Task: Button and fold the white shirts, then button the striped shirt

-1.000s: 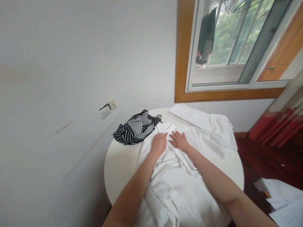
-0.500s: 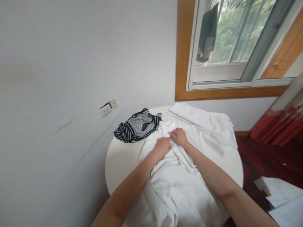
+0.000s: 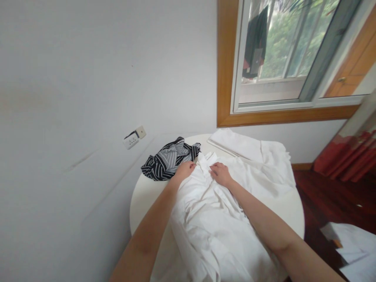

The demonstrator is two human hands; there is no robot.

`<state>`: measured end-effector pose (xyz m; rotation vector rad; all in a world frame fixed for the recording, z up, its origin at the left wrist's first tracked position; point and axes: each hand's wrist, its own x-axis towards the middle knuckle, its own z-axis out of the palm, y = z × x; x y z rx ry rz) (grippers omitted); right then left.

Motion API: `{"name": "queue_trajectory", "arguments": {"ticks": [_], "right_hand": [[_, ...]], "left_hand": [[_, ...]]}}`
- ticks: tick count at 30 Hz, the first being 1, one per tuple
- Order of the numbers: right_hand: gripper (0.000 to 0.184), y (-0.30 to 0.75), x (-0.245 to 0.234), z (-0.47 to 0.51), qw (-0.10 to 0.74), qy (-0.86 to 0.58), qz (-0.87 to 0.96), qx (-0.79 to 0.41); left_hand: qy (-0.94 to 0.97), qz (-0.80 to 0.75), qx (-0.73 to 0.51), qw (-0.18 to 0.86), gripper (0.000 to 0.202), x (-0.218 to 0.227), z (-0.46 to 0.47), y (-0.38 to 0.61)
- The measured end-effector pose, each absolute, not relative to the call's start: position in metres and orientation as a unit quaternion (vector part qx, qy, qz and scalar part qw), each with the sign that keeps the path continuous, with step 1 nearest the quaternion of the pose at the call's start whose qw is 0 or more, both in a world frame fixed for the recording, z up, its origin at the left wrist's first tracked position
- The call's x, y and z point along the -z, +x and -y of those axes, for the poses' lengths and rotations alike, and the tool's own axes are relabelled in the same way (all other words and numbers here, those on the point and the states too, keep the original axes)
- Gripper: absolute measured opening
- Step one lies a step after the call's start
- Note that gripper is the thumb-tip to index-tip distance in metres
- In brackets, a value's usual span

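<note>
A long, rumpled white garment (image 3: 226, 227) lies over the round table, its far end gathered into what looks like a collar. At the left edge of that end, my left hand (image 3: 185, 170) has its fingers closed in a pinch on the fabric. My right hand (image 3: 221, 174) is closed on the cloth across from it, fingertips curled at a fold. Between the two hands the collar-like part shows. Just behind my left hand sits a crumpled black, grey and white striped cloth (image 3: 166, 158).
A flat folded white cloth (image 3: 237, 143) rests at the back of the white table (image 3: 143, 209). White papers (image 3: 352, 243) are low at the right, over the dark red floor. The wall carries a socket (image 3: 131, 141). A wood-framed window (image 3: 225, 78) and a red-and-cream curtain (image 3: 340, 156) stand beyond.
My left hand has moved left, away from my right hand, to the garment's left edge. The two hands were together over its middle; the collar-like part between them is now uncovered.
</note>
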<state>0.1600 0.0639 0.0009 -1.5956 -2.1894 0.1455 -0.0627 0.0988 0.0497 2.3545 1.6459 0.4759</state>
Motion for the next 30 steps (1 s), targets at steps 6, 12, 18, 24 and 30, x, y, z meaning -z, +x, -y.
{"name": "queue_trajectory", "arguments": {"ticks": [6,12,18,24,30], "right_hand": [[0.044,0.158,0.008,-0.062,0.182,-0.559,0.808,-0.032],[0.045,0.159,0.008,-0.061,0.178,-0.573,0.8,-0.031],[0.044,0.159,0.008,-0.061,0.179,-0.575,0.797,-0.039],[0.043,0.16,0.008,-0.06,0.184,-0.568,0.8,-0.047],[0.042,0.161,0.005,-0.061,0.185,-0.564,0.802,-0.068]], "left_hand": [[0.793,-0.572,-0.145,0.151,0.023,-0.046,-0.102,-0.069],[0.714,-0.67,-0.2,0.028,0.03,-0.058,-0.098,-0.085],[0.725,-0.655,-0.212,-0.04,0.025,-0.056,-0.091,-0.095],[0.721,-0.658,-0.206,0.067,0.034,-0.058,-0.12,-0.091],[0.772,-0.599,-0.168,0.132,0.042,-0.064,-0.151,-0.088]]}}
